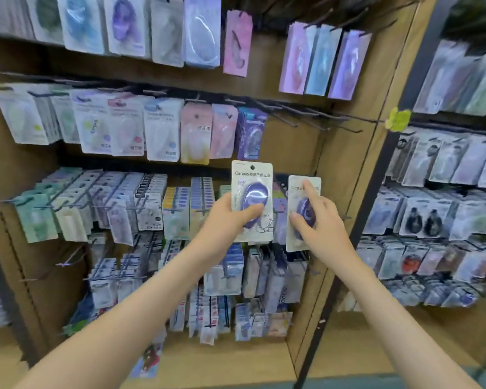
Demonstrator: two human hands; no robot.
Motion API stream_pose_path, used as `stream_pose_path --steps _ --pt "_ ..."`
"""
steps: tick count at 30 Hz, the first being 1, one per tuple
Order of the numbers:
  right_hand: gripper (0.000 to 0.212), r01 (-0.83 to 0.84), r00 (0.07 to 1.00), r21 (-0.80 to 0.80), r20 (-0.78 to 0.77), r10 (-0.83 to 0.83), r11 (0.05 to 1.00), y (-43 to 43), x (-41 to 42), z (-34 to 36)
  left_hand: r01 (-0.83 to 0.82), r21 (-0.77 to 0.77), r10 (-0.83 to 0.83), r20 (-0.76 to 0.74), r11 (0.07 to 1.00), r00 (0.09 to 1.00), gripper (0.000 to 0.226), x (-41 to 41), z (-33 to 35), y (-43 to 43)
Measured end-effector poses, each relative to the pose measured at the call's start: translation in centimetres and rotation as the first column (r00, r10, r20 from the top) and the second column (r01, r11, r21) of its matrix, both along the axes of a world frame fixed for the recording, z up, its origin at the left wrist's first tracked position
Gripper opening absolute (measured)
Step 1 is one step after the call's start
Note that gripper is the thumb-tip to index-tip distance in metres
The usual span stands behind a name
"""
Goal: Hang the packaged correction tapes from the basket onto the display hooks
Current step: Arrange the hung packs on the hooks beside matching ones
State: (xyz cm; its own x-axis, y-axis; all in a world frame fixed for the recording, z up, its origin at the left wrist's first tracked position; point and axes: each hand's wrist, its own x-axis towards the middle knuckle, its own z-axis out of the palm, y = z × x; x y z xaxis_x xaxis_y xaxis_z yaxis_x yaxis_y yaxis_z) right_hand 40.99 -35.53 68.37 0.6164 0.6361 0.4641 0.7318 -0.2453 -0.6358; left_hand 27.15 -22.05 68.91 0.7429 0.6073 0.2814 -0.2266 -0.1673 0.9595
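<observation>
Hands of one person reach up toward a brown pegboard display wall [300, 141] crowded with hanging stationery packs. Toward the left, the left hand [225, 217] grips a white-carded correction tape pack with a purple oval dispenser under a clear blister [252, 192], thumb pressed across the lower front of the blister and the other fingers hidden behind the card; the pack stands upright with its round hang hole at the top and the word Campus printed below it. Just to the right of it, the right hand [317, 220] holds a second white-carded pack with a purple dispenser [302, 214], tilted slightly, the index finger stretched up along the card front and the thumb against the blister near the left edge, while the remaining fingers curl behind. The two packs sit side by side, near each other but not touching, in front of the middle rows of the display. Above and to the right, several bare dark metal hooks [309, 115] jut out from the board, beside a row of pastel carded packs [163, 130] already hanging farther left. More grey and purple packs [443, 220] fill a neighbouring panel on the far right. No basket is in view.
</observation>
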Motion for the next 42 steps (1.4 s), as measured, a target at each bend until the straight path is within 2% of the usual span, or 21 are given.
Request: stream_pose_path --steps 6,9,16,20,25,29,32,38,42 --pt "0.067 0.174 0.985 0.208 -0.055 -0.166 0.963 1.7 9.0 4.4 -0.024 0.03 0.023 0.014 0.999 1.0 0.024 6.2 2.8 2.4" --pt "0.066 0.259 0.965 0.295 -0.115 -0.235 0.92 2.7 13.0 5.8 0.008 0.067 -0.009 0.007 0.998 1.0 0.032 10.2 2.7 3.9" --pt "0.066 0.354 0.935 0.309 -0.092 -0.343 0.883 3.9 19.6 7.2 0.108 0.111 -0.106 -0.017 0.988 0.994 0.033 19.2 3.4 6.1" --pt "0.065 0.375 0.926 0.26 -0.063 -0.372 0.89 4.2 21.7 6.9 0.15 0.088 -0.149 -0.019 0.985 0.989 0.032 22.8 3.6 6.7" --pt "0.067 0.32 0.946 0.33 -0.055 -0.32 0.888 4.3 23.2 7.2 0.156 0.078 -0.154 -0.033 0.985 0.987 0.03 25.8 3.1 7.6" --pt "0.075 0.309 0.947 0.355 -0.198 -0.252 0.882 4.3 24.5 7.1 0.134 0.07 -0.132 -0.036 0.988 0.991 0.03 27.3 3.0 7.9" --pt "0.075 0.233 0.953 0.341 -0.267 -0.144 0.911 5.0 25.4 6.3 0.122 0.043 -0.121 -0.022 0.992 0.992 0.031 28.1 3.2 8.0" --pt "0.076 0.202 0.958 0.375 -0.267 -0.103 0.905 10.2 29.6 6.3 0.075 0.026 -0.075 -0.034 0.997 0.997 0.033 28.5 3.2 8.4" --pt "0.075 0.211 0.966 0.313 -0.211 -0.148 0.926 14.4 32.4 7.4 0.006 0.019 -0.006 -0.032 1.0 0.999 0.036 28.3 3.1 9.3"
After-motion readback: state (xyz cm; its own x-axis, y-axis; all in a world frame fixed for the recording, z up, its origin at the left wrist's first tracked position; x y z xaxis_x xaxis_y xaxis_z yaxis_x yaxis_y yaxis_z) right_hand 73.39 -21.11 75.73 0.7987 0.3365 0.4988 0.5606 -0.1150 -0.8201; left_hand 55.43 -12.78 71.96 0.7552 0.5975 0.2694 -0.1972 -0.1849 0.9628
